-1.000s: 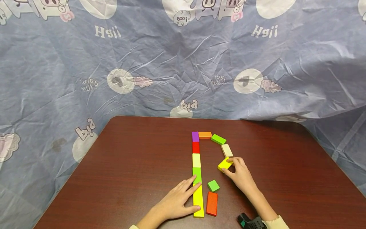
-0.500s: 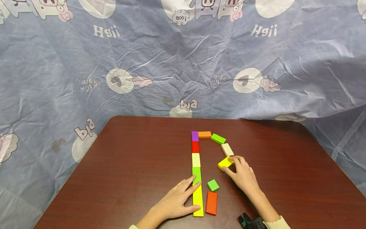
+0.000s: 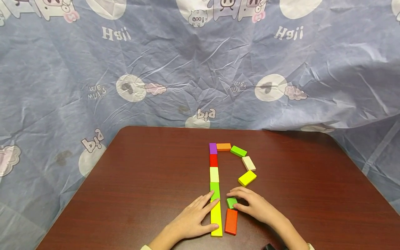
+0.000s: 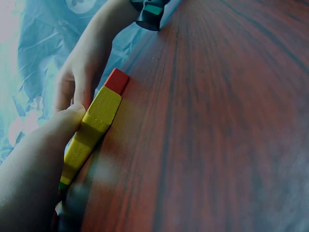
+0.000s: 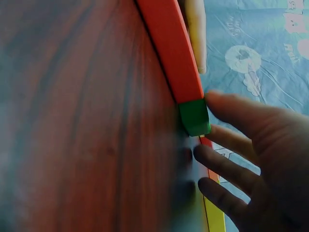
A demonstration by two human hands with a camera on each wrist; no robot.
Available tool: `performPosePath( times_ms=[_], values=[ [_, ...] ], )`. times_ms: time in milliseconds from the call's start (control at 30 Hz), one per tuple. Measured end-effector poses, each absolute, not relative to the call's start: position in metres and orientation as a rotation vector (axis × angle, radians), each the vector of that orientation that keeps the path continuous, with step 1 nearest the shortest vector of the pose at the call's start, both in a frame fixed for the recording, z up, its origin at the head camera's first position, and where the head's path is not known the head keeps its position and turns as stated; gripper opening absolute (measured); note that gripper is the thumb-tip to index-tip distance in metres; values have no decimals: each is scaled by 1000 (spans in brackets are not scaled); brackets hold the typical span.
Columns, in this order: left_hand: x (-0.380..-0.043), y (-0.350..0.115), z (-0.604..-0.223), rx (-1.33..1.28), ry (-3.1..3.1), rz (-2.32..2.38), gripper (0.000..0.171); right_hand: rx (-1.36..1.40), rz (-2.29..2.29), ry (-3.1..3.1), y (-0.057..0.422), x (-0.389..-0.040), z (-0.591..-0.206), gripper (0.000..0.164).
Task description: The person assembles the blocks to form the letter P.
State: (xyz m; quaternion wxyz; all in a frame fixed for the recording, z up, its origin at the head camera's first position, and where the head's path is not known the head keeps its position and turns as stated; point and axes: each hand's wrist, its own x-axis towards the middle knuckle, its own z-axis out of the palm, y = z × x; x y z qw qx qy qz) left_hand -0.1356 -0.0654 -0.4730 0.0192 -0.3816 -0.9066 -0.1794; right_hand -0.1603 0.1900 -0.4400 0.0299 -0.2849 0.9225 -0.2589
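Observation:
My left hand [image 3: 195, 217] rests spread on a straight row of blocks, its fingers on a green block [image 3: 215, 187] and its thumb on the yellow end [image 3: 216, 217]. Thumb and fingers of my right hand [image 3: 254, 205] pinch a small green block [image 3: 231, 203] lying on the table. In the right wrist view, the thumb meets one edge of this green block [image 5: 195, 116] and a finger reaches its other side. A red-orange block [image 3: 231, 222] lies just below it. Above my right hand sits a yellow block [image 3: 247, 178], apart from the fingers.
Cream [image 3: 214, 174], red [image 3: 214, 160] and purple [image 3: 213, 148] blocks continue the row upward. From its top, orange [image 3: 223, 147], light green [image 3: 238, 151] and cream [image 3: 248, 163] blocks curve right. A patterned cloth [image 3: 200, 69] hangs behind the brown table [image 3: 150, 166].
My right hand has let go of the yellow block and moved down-left to the small green block, which has turned slightly. My left hand stays in place.

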Motion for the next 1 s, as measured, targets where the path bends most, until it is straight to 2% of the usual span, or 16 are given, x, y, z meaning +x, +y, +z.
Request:
performPosePath(
  times_ms=[133,433,1000],
  values=[
    [-135,-64,-472,-1185,-2818,-559,68,-871,-778,2817,186,-163,-439,29],
    [-135,-65,-472,-1187,-2811,-555,67,-528,-883,3047,163,-178,-444,22],
    [-136,-65,-474,-1183,-2820,-550,67,-411,-957,3110,141,-192,-449,17]
  ],
)
